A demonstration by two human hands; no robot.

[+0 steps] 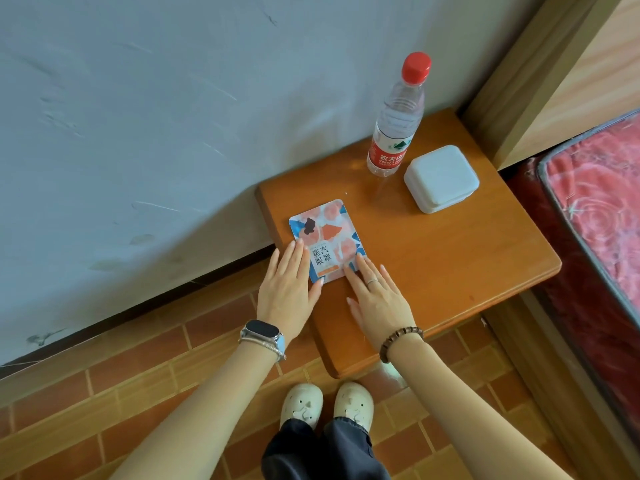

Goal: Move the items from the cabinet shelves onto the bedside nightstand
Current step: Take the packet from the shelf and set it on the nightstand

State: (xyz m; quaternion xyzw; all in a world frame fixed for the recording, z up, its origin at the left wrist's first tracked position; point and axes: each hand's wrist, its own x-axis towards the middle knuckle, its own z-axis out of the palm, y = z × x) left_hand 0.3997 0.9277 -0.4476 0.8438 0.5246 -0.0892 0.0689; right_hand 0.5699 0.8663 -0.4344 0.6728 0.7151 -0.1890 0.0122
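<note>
A flat printed packet [325,237] with pink, blue and white shapes lies on the wooden nightstand [450,258], near its left edge. My left hand [289,289] rests flat on the packet's near left corner, fingers spread. My right hand [377,296] lies flat on the near right corner, fingers apart. Neither hand grips the packet. A clear water bottle [396,126] with a red cap stands upright at the back of the nightstand. A closed white plastic box [441,178] sits just right of the bottle.
A grey scuffed wall [138,116] runs along the nightstand's left and back. A bed with a red patterned mattress [602,209] and wooden headboard [554,64] stands to the right. The floor is orange-brown tile [121,393]; my feet stand by the nightstand's front corner.
</note>
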